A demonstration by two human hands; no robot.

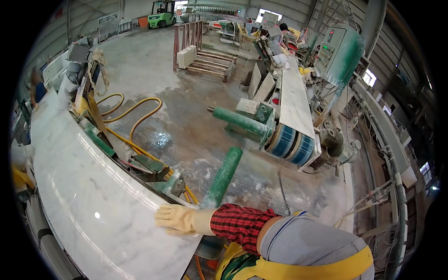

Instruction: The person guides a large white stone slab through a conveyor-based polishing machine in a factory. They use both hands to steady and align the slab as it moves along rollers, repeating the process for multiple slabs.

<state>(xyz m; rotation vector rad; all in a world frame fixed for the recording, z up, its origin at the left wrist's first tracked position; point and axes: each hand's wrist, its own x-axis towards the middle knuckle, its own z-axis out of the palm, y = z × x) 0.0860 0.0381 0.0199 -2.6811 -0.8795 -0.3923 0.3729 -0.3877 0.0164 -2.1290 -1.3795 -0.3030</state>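
My right hand, in a cream rubber glove, reaches in from the lower right and lies on the polished white marble slab. Its fingers stretch to the left, flat on the surface near the slab's right edge, and hold nothing. Faint grey veins and bright light reflections run over the slab, which curves up the left side of the view. A red-and-black plaid sleeve covers my forearm. My left hand does not show.
A green roller stands beside the slab, with a yellow hose looping over the wet floor. Right of these is a belt conveyor with a green motor cylinder and a control box. Farther off are a rack and green forklift.
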